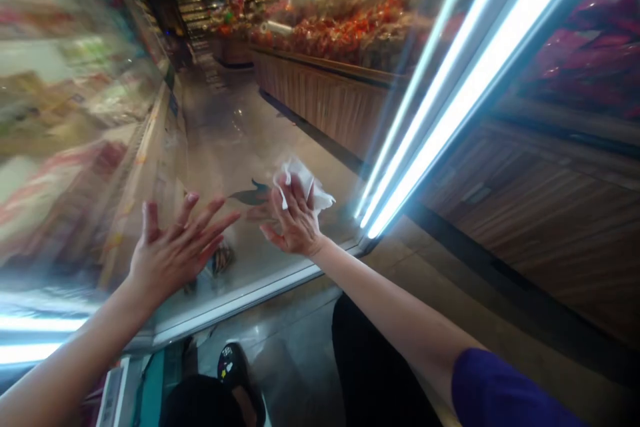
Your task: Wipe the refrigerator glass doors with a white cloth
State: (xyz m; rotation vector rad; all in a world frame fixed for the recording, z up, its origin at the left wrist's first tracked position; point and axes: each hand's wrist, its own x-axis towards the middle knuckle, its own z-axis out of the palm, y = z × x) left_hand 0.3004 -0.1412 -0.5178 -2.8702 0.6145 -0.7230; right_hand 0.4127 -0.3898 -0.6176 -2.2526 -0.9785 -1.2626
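Observation:
A glass door of a store display case stands in front of me, reflecting the aisle and bright light strips. My right hand presses a crumpled white cloth flat against the glass near its lower right part. My left hand lies to the left of it with fingers stretched out and together, resting on or just above the glass and holding nothing. Both forearms reach forward; a purple sleeve covers my right upper arm.
The door's pale frame runs along the bottom edge. A wooden produce stand with red packaged goods shows in the reflection. Bright light tubes run diagonally at right. My dark trousers and a shoe are below on the shiny floor.

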